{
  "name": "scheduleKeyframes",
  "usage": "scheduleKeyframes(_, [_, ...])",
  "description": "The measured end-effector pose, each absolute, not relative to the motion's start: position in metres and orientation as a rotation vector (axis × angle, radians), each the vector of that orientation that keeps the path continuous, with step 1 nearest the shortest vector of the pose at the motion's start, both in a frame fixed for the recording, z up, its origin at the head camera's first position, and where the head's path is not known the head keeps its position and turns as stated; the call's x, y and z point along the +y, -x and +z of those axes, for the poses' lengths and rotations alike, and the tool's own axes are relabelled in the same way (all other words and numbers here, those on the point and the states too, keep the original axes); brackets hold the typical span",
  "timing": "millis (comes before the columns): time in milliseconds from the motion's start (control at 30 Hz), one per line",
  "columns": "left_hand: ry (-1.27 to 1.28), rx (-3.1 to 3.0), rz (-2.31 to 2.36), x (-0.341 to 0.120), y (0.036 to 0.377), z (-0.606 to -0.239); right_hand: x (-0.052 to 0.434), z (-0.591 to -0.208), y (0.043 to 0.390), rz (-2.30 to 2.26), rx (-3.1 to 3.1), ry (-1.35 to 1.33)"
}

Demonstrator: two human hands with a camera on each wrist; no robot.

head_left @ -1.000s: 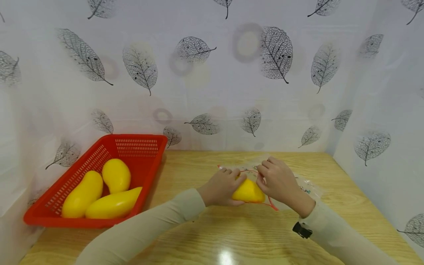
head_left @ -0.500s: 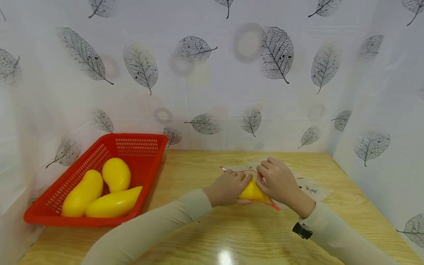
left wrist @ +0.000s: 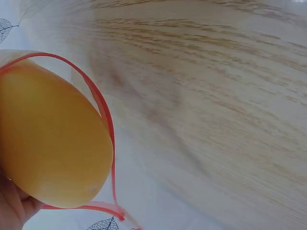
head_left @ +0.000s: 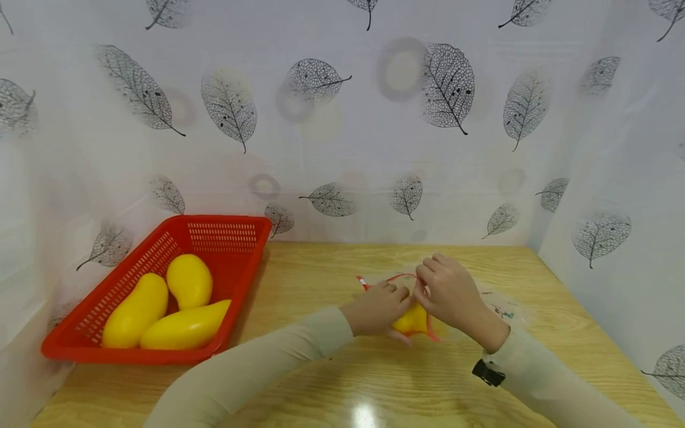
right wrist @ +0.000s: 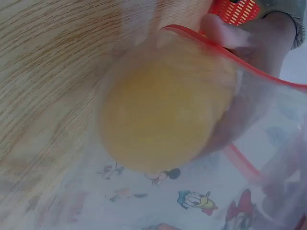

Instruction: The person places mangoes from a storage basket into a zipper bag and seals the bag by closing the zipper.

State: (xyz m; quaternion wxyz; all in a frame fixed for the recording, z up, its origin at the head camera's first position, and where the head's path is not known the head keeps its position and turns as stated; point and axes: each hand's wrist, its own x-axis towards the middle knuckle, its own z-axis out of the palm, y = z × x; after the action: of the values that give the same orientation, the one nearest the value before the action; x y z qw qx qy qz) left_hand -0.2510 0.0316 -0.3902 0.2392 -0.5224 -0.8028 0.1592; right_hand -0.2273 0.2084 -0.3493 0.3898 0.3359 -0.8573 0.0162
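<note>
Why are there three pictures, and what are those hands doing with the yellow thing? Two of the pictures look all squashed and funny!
A person wears three little cameras: one on the head, one on each wrist. The big picture is the head view, looking down at a light wooden table. The left hand holds a smooth yellow mango-shaped fruit and the right hand pinches the red-edged rim of a clear plastic zip bag with cartoon prints, which is around the fruit. The two funny pictures come from the wrist cameras, so close that the fruit fills the frame. In the right wrist view you see it through the bag's plastic. On the table's left stands a red plastic basket with three more yellow fruits.
</note>
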Motion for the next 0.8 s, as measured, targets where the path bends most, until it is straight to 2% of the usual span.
scheduleKeyframes(800, [1.649,-2.398,0.41,0.02,0.262,-0.401,0.216,-0.347,0.229,0.079,-2.155,-0.814])
